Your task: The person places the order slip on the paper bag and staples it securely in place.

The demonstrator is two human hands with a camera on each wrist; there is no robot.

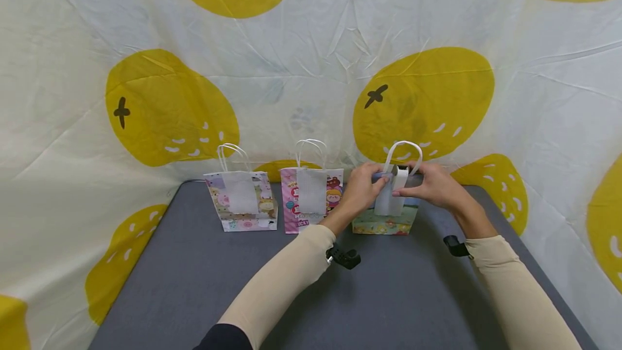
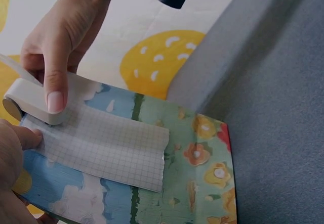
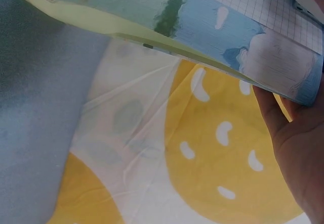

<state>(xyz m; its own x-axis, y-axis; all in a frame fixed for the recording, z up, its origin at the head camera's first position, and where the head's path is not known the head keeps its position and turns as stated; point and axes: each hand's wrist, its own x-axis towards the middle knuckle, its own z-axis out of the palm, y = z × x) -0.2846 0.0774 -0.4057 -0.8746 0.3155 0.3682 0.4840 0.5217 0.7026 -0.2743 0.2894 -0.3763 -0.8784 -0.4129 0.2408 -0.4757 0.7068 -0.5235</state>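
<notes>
A small paper bag (image 1: 384,227) with painted flowers, blue sky and a white handle (image 1: 404,143) stands at the right of the row. A gridded paper strip (image 2: 106,145) hangs down its front from the top. My right hand (image 1: 439,185) grips a small white stapler (image 2: 35,100) over the bag's top edge, thumb on its body and fingers behind the bag. On the left, my left hand (image 1: 362,188) pinches the same top edge, its thumb against the paper beside the stapler. The far-side fingertips are mostly hidden.
Two more paper bags stand to the left: a pink one (image 1: 289,199) and one with animal pictures (image 1: 267,204), each with a white paper strip on its front. The grey table (image 1: 204,285) meets a white cloth (image 1: 311,107) printed with yellow shapes.
</notes>
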